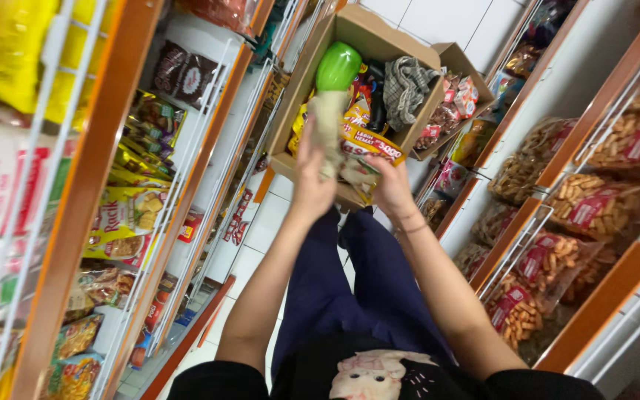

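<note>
Green-headed duster (332, 96), head pointing away

cardboard box (290, 111) blocks the narrow aisle between shelves (98, 185).

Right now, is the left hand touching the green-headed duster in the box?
Touching. The head view shows the left hand wrapped around the pale handle of the green-headed duster, no gap visible.

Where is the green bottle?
In the head view, the green bottle sits in the cardboard box on the floor, just beyond the left hand and left of the checked cloth.
</note>
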